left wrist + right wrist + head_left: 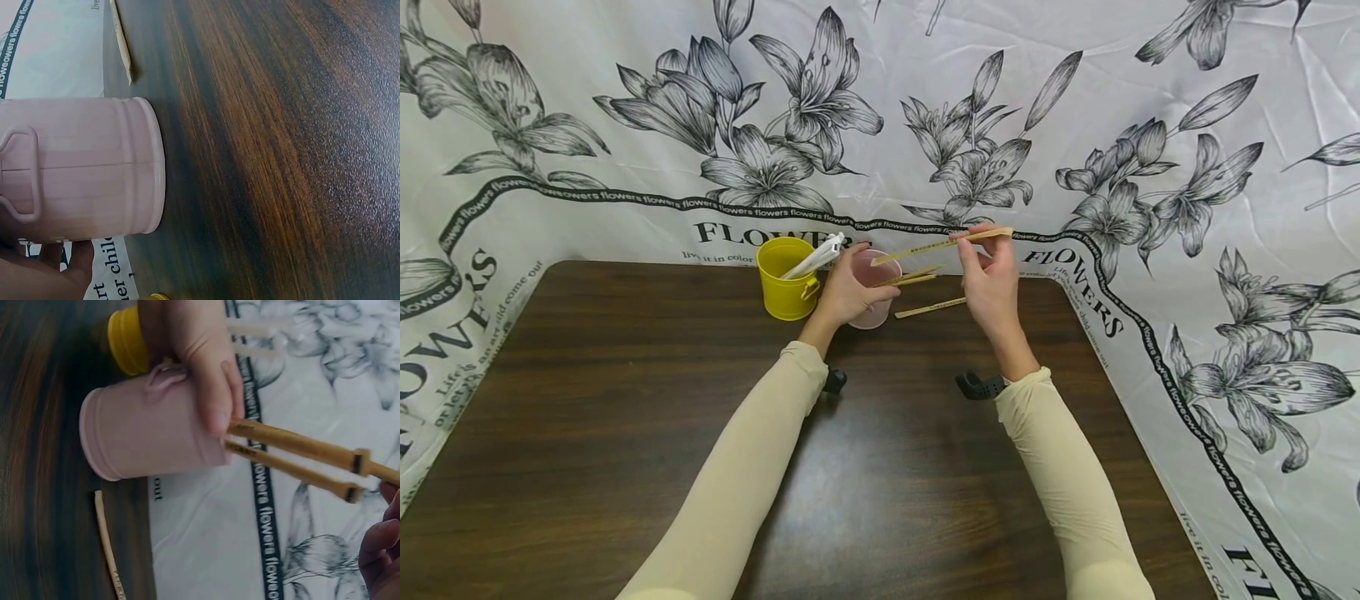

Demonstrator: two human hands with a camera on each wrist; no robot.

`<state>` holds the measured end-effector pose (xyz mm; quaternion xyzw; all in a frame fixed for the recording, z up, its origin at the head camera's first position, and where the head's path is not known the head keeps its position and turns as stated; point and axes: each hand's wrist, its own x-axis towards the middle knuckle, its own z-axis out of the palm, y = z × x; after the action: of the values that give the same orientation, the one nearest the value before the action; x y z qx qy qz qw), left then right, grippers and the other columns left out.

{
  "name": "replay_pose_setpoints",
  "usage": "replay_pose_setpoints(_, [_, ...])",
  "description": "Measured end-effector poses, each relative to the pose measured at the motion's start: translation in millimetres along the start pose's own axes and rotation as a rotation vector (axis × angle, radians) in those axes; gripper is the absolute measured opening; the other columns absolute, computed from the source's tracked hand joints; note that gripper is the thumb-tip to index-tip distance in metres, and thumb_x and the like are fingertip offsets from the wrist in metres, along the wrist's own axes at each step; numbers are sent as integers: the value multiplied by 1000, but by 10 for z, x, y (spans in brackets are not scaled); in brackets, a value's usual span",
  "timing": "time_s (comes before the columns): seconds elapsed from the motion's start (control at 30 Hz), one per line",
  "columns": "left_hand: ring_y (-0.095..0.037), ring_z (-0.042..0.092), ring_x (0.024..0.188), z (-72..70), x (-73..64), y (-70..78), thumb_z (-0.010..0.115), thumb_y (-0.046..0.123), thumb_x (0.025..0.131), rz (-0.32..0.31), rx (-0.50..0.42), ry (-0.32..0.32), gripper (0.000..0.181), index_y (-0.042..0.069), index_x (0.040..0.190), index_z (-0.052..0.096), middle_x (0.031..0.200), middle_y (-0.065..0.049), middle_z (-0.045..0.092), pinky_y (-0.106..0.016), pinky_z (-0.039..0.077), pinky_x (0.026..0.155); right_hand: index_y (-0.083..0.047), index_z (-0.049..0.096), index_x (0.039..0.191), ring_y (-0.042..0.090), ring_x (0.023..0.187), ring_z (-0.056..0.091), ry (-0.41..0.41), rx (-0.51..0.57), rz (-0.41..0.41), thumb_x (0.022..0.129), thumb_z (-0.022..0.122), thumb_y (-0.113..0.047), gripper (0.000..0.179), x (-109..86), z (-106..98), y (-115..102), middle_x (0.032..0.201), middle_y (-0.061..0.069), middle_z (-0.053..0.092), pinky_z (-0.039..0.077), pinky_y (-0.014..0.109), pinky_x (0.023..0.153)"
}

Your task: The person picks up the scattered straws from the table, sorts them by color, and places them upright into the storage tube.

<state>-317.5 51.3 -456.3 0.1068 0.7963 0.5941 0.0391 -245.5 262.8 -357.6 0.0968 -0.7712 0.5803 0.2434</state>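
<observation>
In the head view, my left hand [847,293] grips a small pink bucket [874,317] by its upper part, thumb at the rim. The bucket stands upright on the table, its small wire-like handle visible in the left wrist view. Two thin tan sticks [300,445] with dark bands near their ends lean out of it toward the right. Between thumb and fingers, my right hand [990,275] pinches another tan stick [934,246] with printed lettering. Its far end reaches over the bucket's mouth. One more tan stick [925,309] lies on the table right of the bucket.
Just left of the pink bucket is a yellow bucket [784,292] with white slender items [815,257] in it. The dark wooden table [880,467] ends at the back against a white flower-printed cloth [895,125].
</observation>
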Motion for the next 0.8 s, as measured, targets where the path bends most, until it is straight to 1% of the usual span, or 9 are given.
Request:
replay_pose_setpoints(0.1, [-31, 43, 143, -3, -4, 14, 90, 36, 76, 8, -7, 5, 101, 16, 157, 33, 155, -10, 46, -51, 37, 120, -1, 50, 128, 2, 64, 57, -33, -40, 36, 105, 57, -18, 30, 84, 76, 82, 124, 22, 68, 39, 19, 52])
replay_pose_setpoints(0.27, [-28, 49, 140, 8, -6, 29, 90, 34, 77, 24, -40, 0, 101, 14, 157, 31, 150, -6, 52, -47, 41, 118, -2, 52, 127, 1, 93, 65, -44, -64, 46, 104, 58, -17, 27, 168, 190, 170, 121, 20, 70, 41, 20, 63])
replay_pose_setpoints(0.37, [-27, 51, 140, 16, -11, 26, 90, 30, 78, 22, -69, -11, 100, 13, 157, 30, 150, -4, 54, -46, 42, 118, 0, 51, 128, 7, 94, 67, -48, -70, 67, 104, 58, -17, 30, 167, 226, 178, 120, 18, 71, 41, 21, 63])
replay_pose_setpoints(0.47, [-29, 49, 140, 9, -27, 30, 89, 28, 79, 11, -72, -8, 99, 15, 158, 30, 152, -7, 50, -49, 44, 116, 0, 49, 130, 13, 100, 69, -55, -80, 85, 104, 59, -21, 34, 158, 234, 169, 121, 16, 71, 44, 20, 68])
replay_pose_setpoints(0.57, [-31, 50, 136, -1, -39, 38, 90, 31, 77, -4, -60, -11, 101, 18, 158, 31, 156, -10, 44, -49, 55, 101, -4, 49, 133, 16, 108, 67, -67, -92, 96, 104, 59, -23, 36, 152, 220, 150, 125, 16, 69, 47, 18, 73])
replay_pose_setpoints(0.63, [-32, 52, 133, -8, -43, 39, 90, 31, 77, -14, -62, -19, 101, 19, 158, 31, 159, -11, 40, -46, 61, 85, -7, 47, 137, 16, 98, 68, -78, -105, 115, 104, 58, -26, 39, 140, 200, 137, 129, 14, 66, 47, 19, 69])
replay_pose_setpoints(0.7, [-33, 55, 127, -11, -44, 38, 90, 31, 77, -17, -66, -24, 102, 20, 158, 31, 160, -12, 38, -41, 62, 70, -10, 46, 140, 13, 84, 65, -82, -107, 142, 105, 57, -28, 41, 125, 175, 134, 133, 10, 62, 45, 19, 63])
replay_pose_setpoints(0.73, [-33, 56, 125, -13, -42, 37, 90, 31, 77, -17, -66, -26, 102, 20, 158, 31, 160, -12, 38, -39, 61, 64, -10, 45, 141, 11, 76, 62, -81, -107, 154, 105, 57, -30, 43, 117, 159, 141, 134, 8, 60, 44, 20, 59])
replay_pose_setpoints(0.8, [-33, 55, 125, -15, -36, 32, 90, 31, 77, -18, -69, -27, 101, 20, 158, 31, 160, -13, 37, -34, 60, 60, -12, 45, 141, 10, 63, 55, -69, -97, 173, 105, 56, -33, 43, 91, 123, 165, 133, 3, 56, 43, 20, 56])
